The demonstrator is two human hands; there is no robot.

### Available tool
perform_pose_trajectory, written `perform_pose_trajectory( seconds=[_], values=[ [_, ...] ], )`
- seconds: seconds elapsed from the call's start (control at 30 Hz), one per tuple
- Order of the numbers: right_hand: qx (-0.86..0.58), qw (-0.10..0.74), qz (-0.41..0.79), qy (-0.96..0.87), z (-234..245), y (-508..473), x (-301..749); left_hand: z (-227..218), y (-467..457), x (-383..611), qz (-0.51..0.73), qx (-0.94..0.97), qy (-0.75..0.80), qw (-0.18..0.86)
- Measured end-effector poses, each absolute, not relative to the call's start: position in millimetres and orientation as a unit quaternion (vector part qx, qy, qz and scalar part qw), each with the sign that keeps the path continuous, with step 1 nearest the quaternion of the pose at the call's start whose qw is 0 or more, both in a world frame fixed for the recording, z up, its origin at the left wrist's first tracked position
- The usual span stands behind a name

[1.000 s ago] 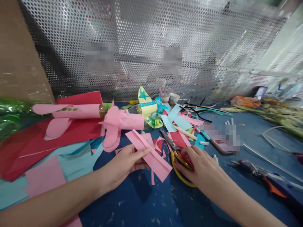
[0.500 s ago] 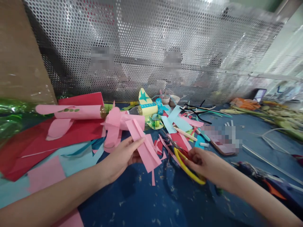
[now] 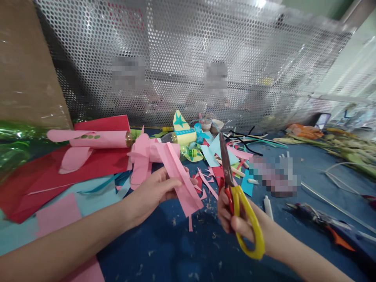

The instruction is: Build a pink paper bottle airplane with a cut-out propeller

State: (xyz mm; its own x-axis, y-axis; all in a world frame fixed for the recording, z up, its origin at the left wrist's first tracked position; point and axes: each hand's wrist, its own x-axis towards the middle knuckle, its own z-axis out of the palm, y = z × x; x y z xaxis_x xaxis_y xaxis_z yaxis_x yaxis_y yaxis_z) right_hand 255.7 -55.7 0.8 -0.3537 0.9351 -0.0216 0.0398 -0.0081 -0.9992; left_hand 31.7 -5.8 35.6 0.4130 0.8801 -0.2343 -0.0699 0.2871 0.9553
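Observation:
My left hand [image 3: 157,186] pinches a folded strip of pink paper [image 3: 182,184], thumb on top and fingers partly hidden behind it. A thin pink sliver hangs below its lower end. In my right hand [image 3: 235,217] are scissors [image 3: 227,168] with yellow and red handles, blades together and pointing up, apart from the paper. Just beyond my left hand lies a bottle plane wrapped in pink paper [image 3: 141,160]. Small pink paper scraps [image 3: 207,182] lie on the blue table between my hands.
Another pink bottle plane [image 3: 100,140] rests on red sheets [image 3: 102,164] at left. A yellow and blue bottle plane [image 3: 185,135] stands behind. Pliers [image 3: 317,215] and a white glue tube [image 3: 268,207] are at right. A perforated metal screen [image 3: 182,51] closes the back.
My right hand has lifted the scissors off the scrap area and turned them upright. A glue tube near my right wrist has come into view. My left hand keeps the pink strip nearly still.

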Motion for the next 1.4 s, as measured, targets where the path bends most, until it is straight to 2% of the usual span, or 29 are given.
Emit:
perform_pose_trajectory(
  seconds=[0.23, 0.33, 0.53, 0.77, 0.93, 1.17, 1.4],
  values=[
    [-0.529, 0.426, 0.472, -0.563, -10, -71, 225, 23, -25, 42, 0.257, 0.523, 0.442, 0.683],
    [-0.512, 0.455, 0.496, -0.534, -14, -71, 221, 21, -32, 47, 0.233, 0.513, 0.461, 0.686],
    [-0.484, 0.449, 0.532, -0.530, -5, -65, 229, 23, -36, 48, 0.242, 0.499, 0.446, 0.702],
    [-0.446, 0.487, 0.561, -0.499, 5, -60, 230, 23, -43, 46, 0.144, 0.591, 0.370, 0.702],
    [-0.451, 0.467, 0.590, -0.481, 10, -60, 228, 25, -45, 47, 0.113, 0.586, 0.358, 0.718],
    [-0.442, 0.453, 0.616, -0.468, 6, -61, 226, 17, -43, 48, 0.133, 0.665, 0.387, 0.624],
    [-0.434, 0.491, 0.621, -0.430, 3, -60, 227, 26, -52, 51, 0.010, 0.678, 0.445, 0.585]
  ],
)
